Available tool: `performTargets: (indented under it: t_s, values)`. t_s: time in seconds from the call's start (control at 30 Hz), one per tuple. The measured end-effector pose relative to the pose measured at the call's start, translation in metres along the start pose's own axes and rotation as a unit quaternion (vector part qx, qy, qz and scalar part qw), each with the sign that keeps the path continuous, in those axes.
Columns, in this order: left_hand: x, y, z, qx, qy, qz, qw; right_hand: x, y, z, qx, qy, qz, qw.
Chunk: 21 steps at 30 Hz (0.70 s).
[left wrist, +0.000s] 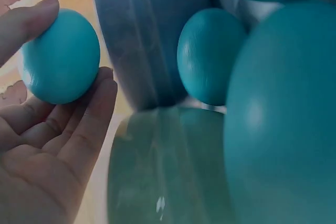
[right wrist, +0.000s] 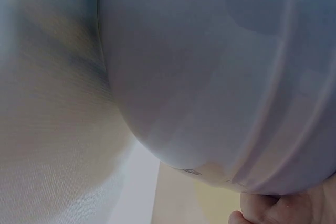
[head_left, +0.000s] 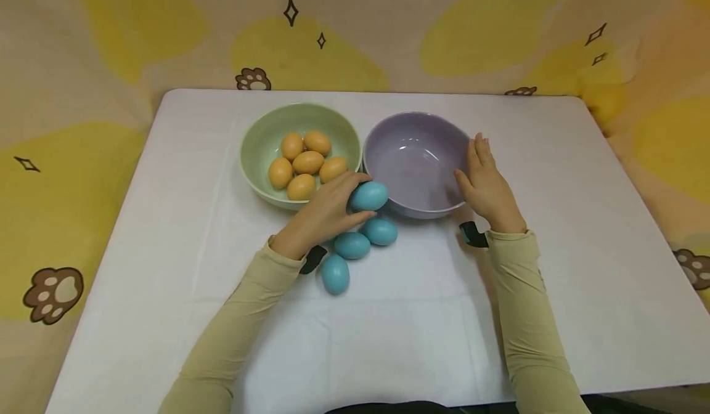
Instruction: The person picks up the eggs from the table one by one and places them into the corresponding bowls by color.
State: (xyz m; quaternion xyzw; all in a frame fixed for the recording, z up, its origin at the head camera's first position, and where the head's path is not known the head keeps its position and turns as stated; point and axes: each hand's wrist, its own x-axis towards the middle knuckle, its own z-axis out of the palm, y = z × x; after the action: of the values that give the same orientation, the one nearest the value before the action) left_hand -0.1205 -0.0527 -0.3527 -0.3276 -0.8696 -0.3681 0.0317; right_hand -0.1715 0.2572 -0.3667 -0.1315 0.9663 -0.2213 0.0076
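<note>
My left hand [head_left: 327, 209] pinches a blue egg [head_left: 368, 196] between thumb and fingers, above the gap where the two bowls meet. In the left wrist view, the thumb lies on one side of this egg [left wrist: 60, 59] and the fingers on the other. Several more blue eggs [head_left: 352, 245] lie on the table just below that hand, partly hidden by it. The purple bowl [head_left: 418, 207] has nothing inside. Against its right side rests my right hand [head_left: 490, 193], fingers extended along the rim; the right wrist view shows fingers at the bowl's wall [right wrist: 199, 77].
To the left, a green bowl [head_left: 252, 177] holds several yellow-orange eggs [head_left: 308, 162] and stands against the purple one. A white cloth covers the table [head_left: 166, 266]. Behind it hangs a patterned yellow-and-beige backdrop [head_left: 355, 50].
</note>
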Motion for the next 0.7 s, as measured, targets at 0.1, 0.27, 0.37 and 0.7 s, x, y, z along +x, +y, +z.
performTargets:
  t_s: [0.1,0.27,0.37,0.7]
  values:
    - [0.011,-0.001,0.004,-0.017,0.003,0.004,0.9998,0.000,-0.001,0.000,0.002,0.000,0.000,1.0000]
    - [0.027,0.000,0.009,-0.041,0.007,0.001,0.9991,0.000,-0.001,0.000,0.001,0.005,-0.001,1.0000]
    - [0.033,-0.001,0.010,-0.039,0.004,0.000,0.9992,0.001,-0.001,0.000,0.001,0.003,0.000,1.0000]
    - [0.042,-0.004,0.015,-0.010,-0.009,-0.019,0.9997,0.000,-0.001,0.000,0.001,0.006,-0.001,1.0000]
